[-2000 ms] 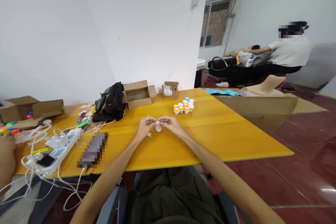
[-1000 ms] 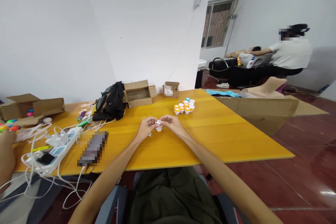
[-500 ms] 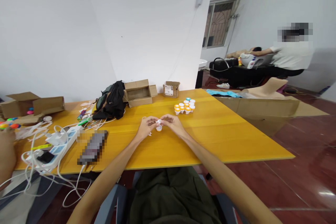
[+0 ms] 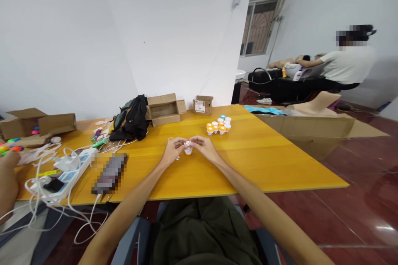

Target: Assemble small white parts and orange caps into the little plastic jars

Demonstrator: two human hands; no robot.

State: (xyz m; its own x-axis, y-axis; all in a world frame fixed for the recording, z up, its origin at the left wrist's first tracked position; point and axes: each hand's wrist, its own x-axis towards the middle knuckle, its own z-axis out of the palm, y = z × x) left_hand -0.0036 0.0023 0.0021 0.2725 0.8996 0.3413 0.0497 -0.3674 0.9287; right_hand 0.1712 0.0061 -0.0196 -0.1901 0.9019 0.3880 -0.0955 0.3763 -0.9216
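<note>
Between the fingertips of both hands is a small white piece with dark spots (image 4: 188, 143), too small to name more closely. My left hand (image 4: 173, 150) pinches it from the left, and my right hand (image 4: 203, 146) pinches it from the right. Just below the fingers, a small round white cup with an orange rim (image 4: 188, 151) stands on the table. A tiny white scrap (image 4: 177, 158) lies beside my left hand. Farther back to the right, several white pieces with orange or teal rims (image 4: 218, 124) stand in a close group.
On the yellow table (image 4: 264, 161) are a phone (image 4: 110, 173), a power strip (image 4: 70, 178) with tangled cables, a black bag (image 4: 133, 120), an open carton (image 4: 164, 109) and a smaller box (image 4: 203, 105). Another person's hand (image 4: 8, 174) reaches in at left. A person sits far right.
My hands stay almost in place, with the small white piece turned slightly between the fingertips. At far left, the other person's hand has shifted slightly. The seated person's head and arms have moved.
</note>
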